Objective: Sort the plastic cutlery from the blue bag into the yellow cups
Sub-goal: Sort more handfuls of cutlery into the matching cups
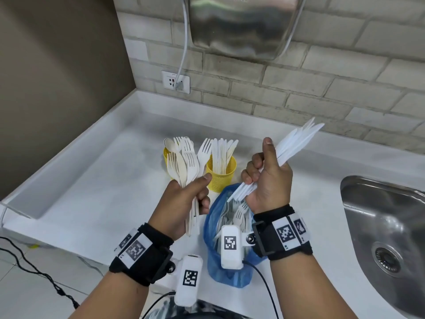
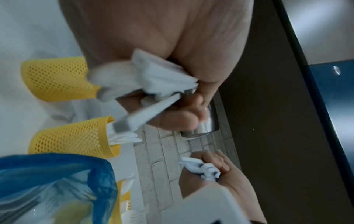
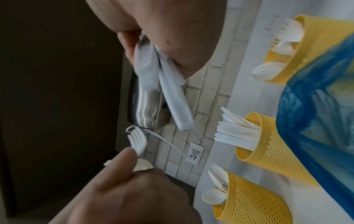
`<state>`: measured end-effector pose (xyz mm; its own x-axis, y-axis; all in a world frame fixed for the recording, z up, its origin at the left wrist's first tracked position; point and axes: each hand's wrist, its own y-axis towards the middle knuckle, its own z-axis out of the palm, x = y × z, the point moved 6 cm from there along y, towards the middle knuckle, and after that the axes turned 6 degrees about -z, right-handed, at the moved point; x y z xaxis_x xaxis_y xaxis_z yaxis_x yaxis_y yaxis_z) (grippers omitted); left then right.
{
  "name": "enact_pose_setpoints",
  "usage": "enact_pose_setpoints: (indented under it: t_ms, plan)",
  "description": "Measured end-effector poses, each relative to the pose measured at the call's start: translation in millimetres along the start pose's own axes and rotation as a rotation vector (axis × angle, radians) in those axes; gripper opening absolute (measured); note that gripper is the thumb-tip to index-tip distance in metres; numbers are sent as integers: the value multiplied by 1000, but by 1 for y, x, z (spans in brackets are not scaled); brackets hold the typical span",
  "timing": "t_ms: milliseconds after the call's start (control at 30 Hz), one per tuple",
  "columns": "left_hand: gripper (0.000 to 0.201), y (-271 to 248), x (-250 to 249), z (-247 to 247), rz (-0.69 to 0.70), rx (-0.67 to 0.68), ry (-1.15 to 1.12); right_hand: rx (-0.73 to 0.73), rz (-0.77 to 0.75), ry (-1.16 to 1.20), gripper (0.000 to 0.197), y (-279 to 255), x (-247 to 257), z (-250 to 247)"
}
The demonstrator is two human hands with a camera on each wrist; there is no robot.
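Note:
My left hand (image 1: 188, 199) grips a bundle of cream forks and spoons (image 1: 184, 166), heads up, above the counter in front of the cups. My right hand (image 1: 268, 178) grips a bunch of white knives (image 1: 296, 143) that slant up to the right, over the blue bag (image 1: 215, 229). The bag stands open with more forks inside. One yellow mesh cup (image 1: 222, 174) holds knives and a fork. A second yellow cup (image 1: 166, 155) with spoons is partly hidden by the left bundle. The right wrist view shows a third yellow cup (image 3: 316, 45) behind the bag.
A steel sink (image 1: 386, 226) is set into the white counter (image 1: 103, 180) at the right. On the brick wall hang a metal hand dryer (image 1: 241, 26) and a socket (image 1: 176, 81) with a cable. Black cables (image 1: 34, 268) trail on the floor at the left.

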<state>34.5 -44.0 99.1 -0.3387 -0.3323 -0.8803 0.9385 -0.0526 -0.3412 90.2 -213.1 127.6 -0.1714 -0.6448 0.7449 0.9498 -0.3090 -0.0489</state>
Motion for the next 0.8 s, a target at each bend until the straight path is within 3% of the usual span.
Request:
enact_pose_setpoints:
  t_ms: [100,267,333,433,567,633,800]
  plan:
    - [11,4,5,-1,-129,32,-119,63,-145,-149,35,-6,4,19]
    - [26,11,11,-2,-270,123,-267,234,-348,-401,34,-21,3,49]
    - [27,14,11,-4,-308,157,-335,276,-376,-459,36,-27,-3,55]
    - [28,15,6,-8,-317,204,-378,336,-379,-561,16,-33,-26,57]
    - [30,15,0,-16,-320,155,-380,383,-335,-622,27,-36,-53,53]
    - [47,17,0,-22,-319,132,-377,407,-318,-624,31,-41,-60,55]
    - [45,23,7,-36,-399,105,-428,315,-361,-594,16,-40,-65,58]
